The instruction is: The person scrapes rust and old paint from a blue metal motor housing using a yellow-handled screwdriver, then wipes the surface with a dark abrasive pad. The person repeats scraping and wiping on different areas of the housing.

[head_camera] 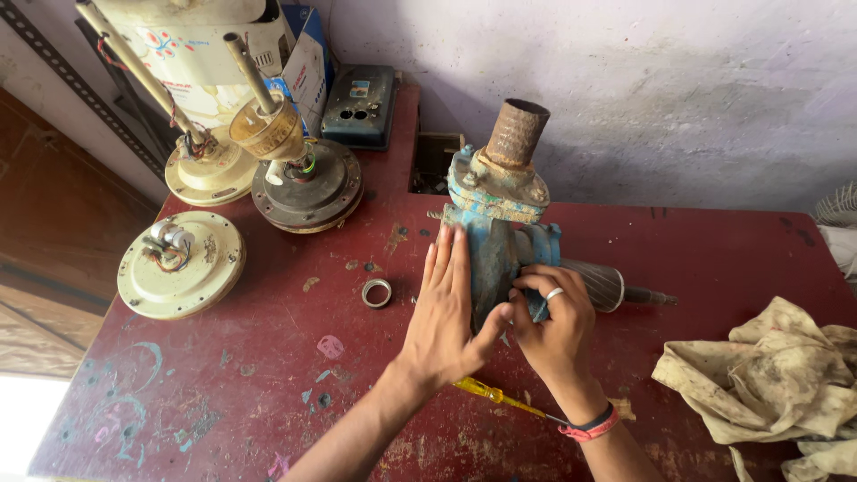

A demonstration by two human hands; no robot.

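Observation:
A worn blue pump housing (493, 234) with a rusty pipe stub (516, 134) on top stands on the red workbench (268, 375). A ribbed grey rotor with a shaft (607, 286) sticks out of its right side. My left hand (446, 312) lies flat against the housing's left face, fingers pointing up, thumb under its lower edge. My right hand (553, 326), with a ring and a red wristband, grips the housing's lower right part. A yellow-handled screwdriver (489, 394) lies on the bench beneath my wrists.
A small metal ring (376, 293) lies left of the pump. Three ceiling-fan motors (181, 264) (306, 183) (210, 165) sit at the back left, with a dark switch box (360, 105) and a carton behind. A dirty rag (772, 379) lies at the right.

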